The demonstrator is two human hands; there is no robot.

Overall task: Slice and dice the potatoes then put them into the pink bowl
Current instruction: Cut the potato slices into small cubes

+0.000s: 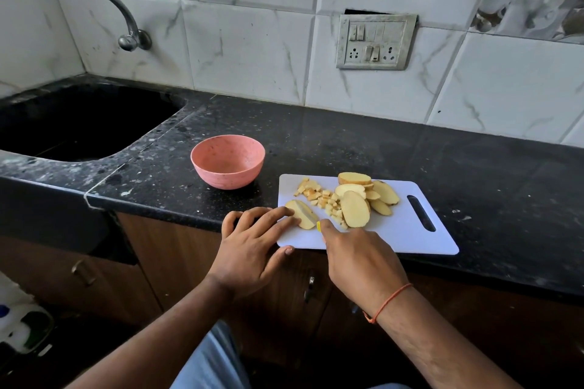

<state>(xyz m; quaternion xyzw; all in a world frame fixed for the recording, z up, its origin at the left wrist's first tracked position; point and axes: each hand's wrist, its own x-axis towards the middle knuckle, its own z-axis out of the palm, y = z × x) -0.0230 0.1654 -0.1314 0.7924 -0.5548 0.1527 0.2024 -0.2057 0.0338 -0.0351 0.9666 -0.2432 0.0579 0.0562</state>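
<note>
On the white cutting board [395, 230], the left hand [252, 249] presses straight fingertips on a potato slice [303, 215]. The right hand [360, 259] grips a yellow-handled knife [318, 226] just beside it; the pink bowl [227, 161] sits near, behind-left.

no readable text, no labels, no brands, no numbers anywhere in view

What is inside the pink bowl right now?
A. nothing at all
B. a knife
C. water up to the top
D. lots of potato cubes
A: the pink bowl shows only its bare inside, while the diced potato cubes and slices all lie on the white cutting board.
</note>
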